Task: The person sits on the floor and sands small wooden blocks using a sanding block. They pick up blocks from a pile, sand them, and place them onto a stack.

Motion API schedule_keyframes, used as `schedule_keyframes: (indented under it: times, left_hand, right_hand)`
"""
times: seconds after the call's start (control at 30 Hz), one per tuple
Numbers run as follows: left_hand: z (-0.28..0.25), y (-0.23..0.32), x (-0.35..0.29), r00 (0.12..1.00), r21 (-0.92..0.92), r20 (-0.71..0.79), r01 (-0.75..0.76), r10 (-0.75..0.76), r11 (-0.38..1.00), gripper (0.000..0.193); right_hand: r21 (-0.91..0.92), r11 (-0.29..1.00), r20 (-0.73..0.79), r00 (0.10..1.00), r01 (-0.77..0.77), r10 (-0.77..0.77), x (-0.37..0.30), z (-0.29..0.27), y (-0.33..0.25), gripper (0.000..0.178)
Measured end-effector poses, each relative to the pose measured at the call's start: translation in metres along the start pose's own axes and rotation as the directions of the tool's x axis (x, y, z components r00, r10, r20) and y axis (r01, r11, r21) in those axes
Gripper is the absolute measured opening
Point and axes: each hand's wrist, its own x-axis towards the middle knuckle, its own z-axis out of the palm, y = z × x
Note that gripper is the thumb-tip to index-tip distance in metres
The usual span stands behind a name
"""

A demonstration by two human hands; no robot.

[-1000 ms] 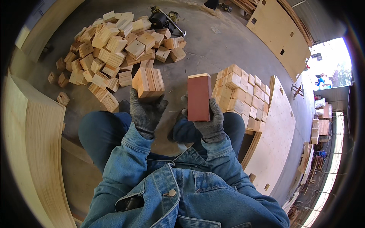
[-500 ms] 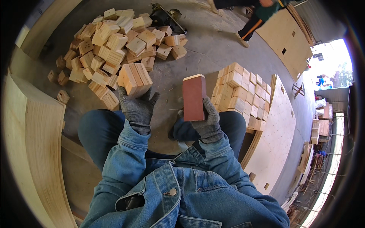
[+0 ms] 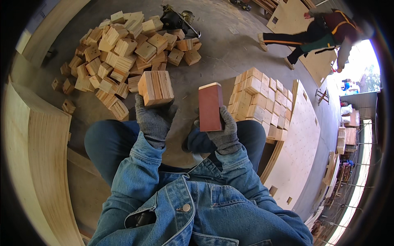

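My left hand, in a grey knit glove, holds up a pale wooden block with layered grain, its fingers and thumb around the lower part. In my gloved right hand is a sanding block, stood upright with its broad reddish-brown abrasive face showing and a bare wood edge on top. A gap separates the two blocks. Beyond my left hand lies a loose heap of wooden blocks. To the right of the sanding block, more blocks stand in a neat stack.
A plywood panel with cut slots lies under the stack at right. On my left rises a thick plywood piece. A dark power tool rests behind the heap. At the far right, a person bends forward.
My left hand has moved right with the wooden block, which is turned and closer to the sanding block. My right hand barely shifts. The other person has stepped to the right.
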Motion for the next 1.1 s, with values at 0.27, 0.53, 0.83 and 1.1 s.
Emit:
schedule_keyframes:
  times: [0.27, 0.53, 0.83, 1.1]
  left_hand:
    - [0.003, -0.001, -0.005, 0.973, 0.357, 0.223, -0.026, -0.058, 0.934, 0.077]
    - [-0.004, -0.005, 0.001, 0.884, 0.515, 0.397, 0.009, -0.248, 0.857, 0.066]
    - [-0.019, -0.008, 0.009, 0.963, 0.333, 0.224, 0.065, -0.146, 0.941, 0.064]
    - [-0.008, -0.023, 0.007, 0.922, 0.28, 0.293, 0.172, -0.254, 0.944, 0.07]
  right_hand:
    - [-0.046, 0.998, -0.011, 0.999, 0.051, -0.051, 0.0, 0.007, -0.015, 0.066]
    - [0.019, 1.0, 0.025, 1.0, 0.014, -0.015, 0.007, -0.004, -0.031, 0.056]
    - [0.076, 0.997, 0.076, 0.997, -0.034, 0.028, -0.007, 0.005, -0.013, 0.051]
    - [-0.274, 0.961, 0.026, 0.999, 0.045, -0.04, -0.01, 0.033, -0.011, 0.05]
